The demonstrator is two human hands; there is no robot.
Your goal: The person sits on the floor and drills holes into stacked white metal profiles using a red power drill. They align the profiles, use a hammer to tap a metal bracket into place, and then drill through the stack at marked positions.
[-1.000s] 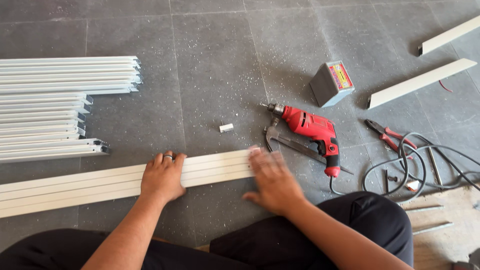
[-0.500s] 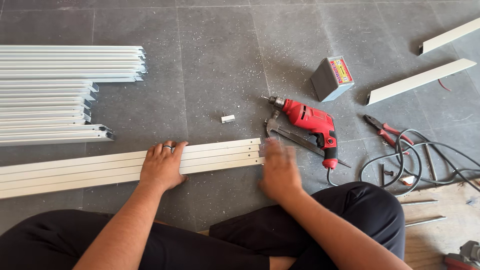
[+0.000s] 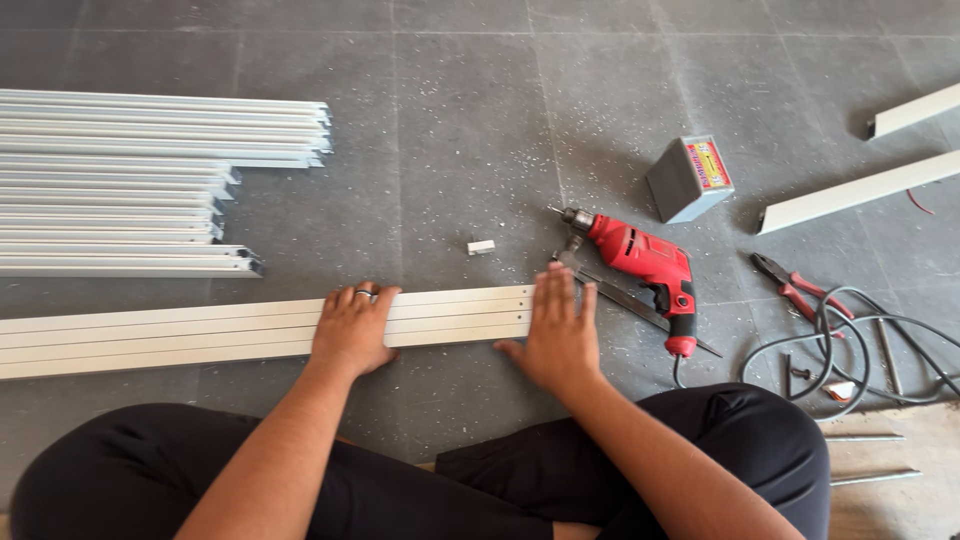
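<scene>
With the long white plastic channel strips [image 3: 200, 335] lying on the grey floor just left of the red power drill [image 3: 645, 265], the left hand [image 3: 352, 330] presses flat on them while the right hand [image 3: 560, 335], open, seemingly squares their ends; keep both palms firm.

Person sits cross-legged on grey tile floor [image 3: 470, 120]. Left hand [image 3: 352, 330] lies flat on white strips [image 3: 180, 335] set side by side; ring on one finger. Right hand [image 3: 560, 335] lies flat at the strips' right ends. Red drill [image 3: 645, 265] just right of that hand. Grey box [image 3: 688, 178] beyond the drill. Pliers [image 3: 795, 285] and cable [image 3: 870, 345] at right. Strip stack [image 3: 130, 180] at upper left.
</scene>
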